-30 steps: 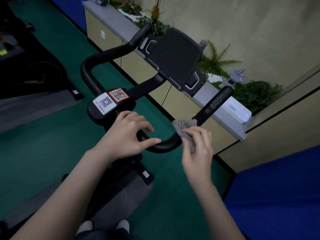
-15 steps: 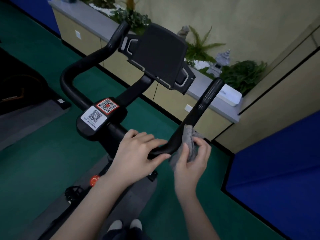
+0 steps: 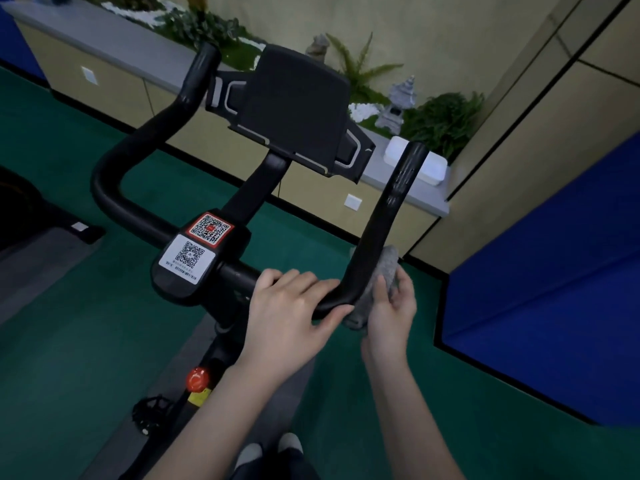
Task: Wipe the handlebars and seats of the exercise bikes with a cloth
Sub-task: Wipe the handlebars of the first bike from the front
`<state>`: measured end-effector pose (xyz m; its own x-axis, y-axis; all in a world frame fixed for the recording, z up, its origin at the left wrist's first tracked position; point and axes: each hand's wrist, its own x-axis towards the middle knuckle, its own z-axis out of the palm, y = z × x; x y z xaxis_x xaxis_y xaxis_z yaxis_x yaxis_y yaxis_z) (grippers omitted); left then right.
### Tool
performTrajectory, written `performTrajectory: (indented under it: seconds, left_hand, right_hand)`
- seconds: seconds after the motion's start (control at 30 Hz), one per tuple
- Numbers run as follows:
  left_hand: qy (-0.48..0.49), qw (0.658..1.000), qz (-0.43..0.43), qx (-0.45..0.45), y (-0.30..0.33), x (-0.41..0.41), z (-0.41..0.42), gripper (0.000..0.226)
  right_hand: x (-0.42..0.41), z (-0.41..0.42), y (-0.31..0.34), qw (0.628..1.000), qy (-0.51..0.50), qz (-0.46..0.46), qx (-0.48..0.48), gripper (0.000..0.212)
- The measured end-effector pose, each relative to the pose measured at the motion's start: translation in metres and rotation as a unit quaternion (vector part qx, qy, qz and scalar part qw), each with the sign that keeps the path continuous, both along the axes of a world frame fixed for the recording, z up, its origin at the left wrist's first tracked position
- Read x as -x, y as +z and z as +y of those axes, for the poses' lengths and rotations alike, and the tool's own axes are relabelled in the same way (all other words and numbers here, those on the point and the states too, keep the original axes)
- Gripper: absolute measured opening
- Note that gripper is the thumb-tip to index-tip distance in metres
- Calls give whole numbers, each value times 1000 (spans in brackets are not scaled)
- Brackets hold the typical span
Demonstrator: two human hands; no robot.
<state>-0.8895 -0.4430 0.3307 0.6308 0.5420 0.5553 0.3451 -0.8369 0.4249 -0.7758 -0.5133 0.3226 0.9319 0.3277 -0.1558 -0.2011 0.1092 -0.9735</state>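
A black exercise bike handlebar (image 3: 114, 188) curves across the middle of the view, with a black tablet holder (image 3: 294, 109) above its stem and two QR stickers (image 3: 197, 247) on its centre block. My left hand (image 3: 287, 313) grips the bar just left of its right bend, fingers over the top and thumb beneath. My right hand (image 3: 391, 306) holds a grey cloth (image 3: 388, 268) wrapped against the outer side of the right bend, below the upright right grip (image 3: 398, 195). The seat is out of view.
A red knob (image 3: 197, 379) and a pedal (image 3: 152, 410) sit low on the frame over a grey mat. Green floor surrounds the bike. A low cabinet with plants (image 3: 443, 123) and a white box (image 3: 429, 168) stands behind; a blue padded block (image 3: 554, 271) lies right. Another machine (image 3: 20, 209) is left.
My right hand has shifted the cloth from the inner bend round to the outer side of the right bar. My left hand stays gripping the bar. My head has moved back and lowered.
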Motion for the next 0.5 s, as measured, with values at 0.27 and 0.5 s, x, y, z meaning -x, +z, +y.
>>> performTrajectory:
  seconds: [0.27,0.5]
  left_hand:
    - [-4,1000,-7,-17,-3,1,2,33]
    - [-4,1000,-8,-17,-3,1,2,34]
  right_hand:
    - [-2,-14,4,980,152,117,-53,26]
    - [-10,-8,9,973,149,156,-80,29]
